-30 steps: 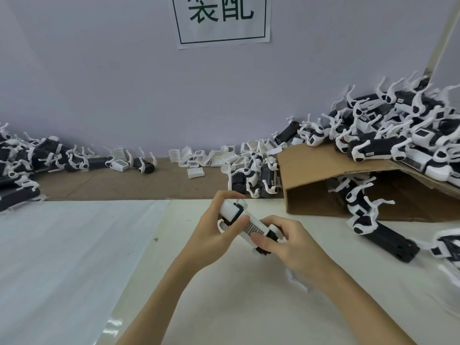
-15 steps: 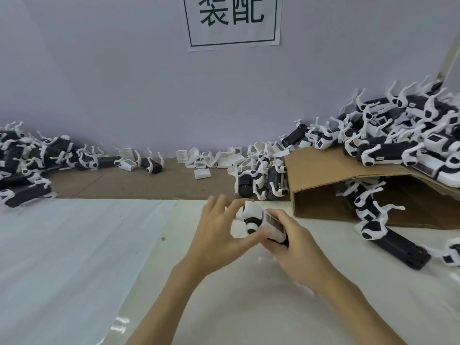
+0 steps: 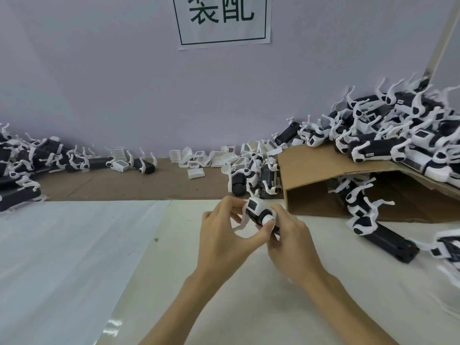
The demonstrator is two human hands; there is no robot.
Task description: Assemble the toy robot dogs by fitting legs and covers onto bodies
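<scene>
A small white-and-black toy dog body (image 3: 258, 210) is held above the table's middle, one end tilted up toward me. My left hand (image 3: 224, 235) pinches it from the left, thumb against its round white hip joint. A thin white leg (image 3: 242, 224) hangs down from the body between my left fingers. My right hand (image 3: 291, 242) grips the body's black rear part from the right and underneath; that part is mostly hidden by my fingers.
A cardboard box (image 3: 321, 175) lies on its side at right, with assembled dogs (image 3: 398, 135) heaped on it and spilling out. Loose white covers (image 3: 214, 158) sit by the wall. More dogs (image 3: 27, 163) are piled at far left. A black body (image 3: 388, 242) lies nearby.
The body has been turned in my hands, so its white end now faces up. Both hands stayed at the table's middle. My head tipped slightly downward.
</scene>
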